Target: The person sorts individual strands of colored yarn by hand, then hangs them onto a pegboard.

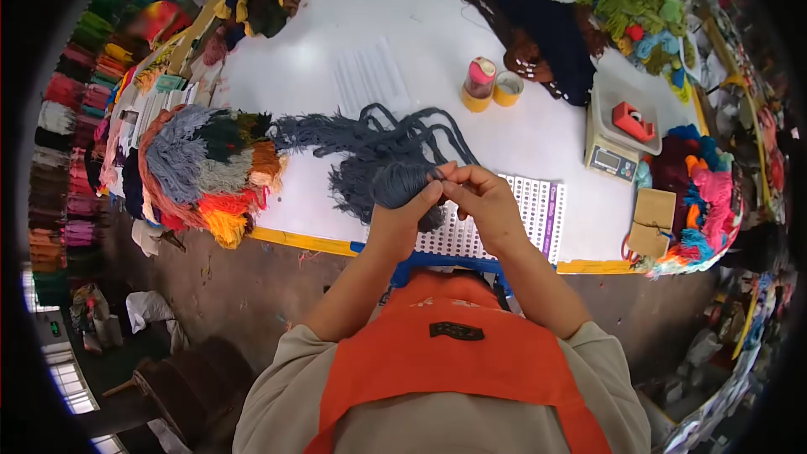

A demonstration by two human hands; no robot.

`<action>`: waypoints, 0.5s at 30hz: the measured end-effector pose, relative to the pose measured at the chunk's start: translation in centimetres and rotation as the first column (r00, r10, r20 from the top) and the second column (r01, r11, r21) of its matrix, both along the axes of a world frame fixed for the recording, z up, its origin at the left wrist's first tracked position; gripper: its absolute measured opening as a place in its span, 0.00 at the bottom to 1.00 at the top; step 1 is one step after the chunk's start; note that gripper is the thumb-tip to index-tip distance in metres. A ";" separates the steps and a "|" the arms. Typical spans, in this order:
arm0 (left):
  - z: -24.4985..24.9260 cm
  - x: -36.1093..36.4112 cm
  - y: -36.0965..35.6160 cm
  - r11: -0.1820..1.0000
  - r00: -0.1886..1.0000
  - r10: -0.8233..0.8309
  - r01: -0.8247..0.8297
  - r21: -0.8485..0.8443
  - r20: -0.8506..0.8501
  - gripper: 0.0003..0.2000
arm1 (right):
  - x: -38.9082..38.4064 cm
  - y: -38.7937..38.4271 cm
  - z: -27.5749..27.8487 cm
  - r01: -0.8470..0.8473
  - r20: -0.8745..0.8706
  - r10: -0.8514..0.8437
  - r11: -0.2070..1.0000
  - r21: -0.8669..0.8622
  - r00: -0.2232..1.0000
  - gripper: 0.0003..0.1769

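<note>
In the head view, a wound bundle of slate-grey yarn point(398, 186) sits in my left hand point(405, 223), whose fingers are wrapped round it. My right hand point(485, 203) is closed in a pinch at the bundle's right side, close to the left thumb tip. It seems to grip a yarn end, though the strand is too small to see clearly. Behind both hands spreads a loose heap of the same slate-grey yarn point(349, 141), with long loops reaching right. Under my hands lies a white perforated board point(538, 206) with a purple strip.
Colourful yarn bundles point(189, 160) hang over the table's left edge; more yarn point(714, 193) lies at the right. A scale point(611, 161) carries a plastic tray with a red tape dispenser point(632, 123). Dark yarn point(555, 42), a pink-topped container point(480, 80) and a printed sheet point(368, 76) lie farther back.
</note>
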State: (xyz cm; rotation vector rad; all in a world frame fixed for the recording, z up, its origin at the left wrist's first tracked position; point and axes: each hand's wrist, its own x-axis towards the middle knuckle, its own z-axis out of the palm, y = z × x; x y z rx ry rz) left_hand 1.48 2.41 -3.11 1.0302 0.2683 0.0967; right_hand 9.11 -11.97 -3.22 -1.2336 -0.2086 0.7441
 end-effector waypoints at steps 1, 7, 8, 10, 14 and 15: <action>0.5 -0.4 0.1 0.999 0.999 0.045 -0.045 -0.018 -0.030 0.18 | -0.6 0.2 0.9 0.002 -0.039 -0.002 1.000 0.005 0.999 0.06; 1.7 -2.0 0.9 0.988 0.992 0.110 -0.102 -0.114 0.063 0.10 | -3.0 1.2 3.1 0.041 -0.133 -0.026 0.993 0.110 0.991 0.06; 1.7 -2.2 0.9 0.993 0.987 0.115 -0.110 -0.046 0.111 0.10 | -3.3 1.4 3.3 0.041 -0.098 -0.032 0.995 0.094 0.995 0.07; 2.2 -2.7 1.1 0.992 0.986 0.119 -0.114 -0.056 0.116 0.09 | -3.8 1.7 3.7 0.040 -0.056 -0.035 0.996 0.079 0.998 0.07; 2.8 -3.3 1.2 0.973 0.989 0.146 -0.139 -0.185 0.026 0.05 | -4.4 1.8 4.1 0.051 -0.153 -0.026 0.986 0.159 0.988 0.06; 2.7 -3.4 1.3 0.973 0.989 0.146 -0.138 -0.186 0.029 0.05 | -4.5 1.8 4.1 0.058 -0.192 -0.020 0.979 0.195 0.981 0.06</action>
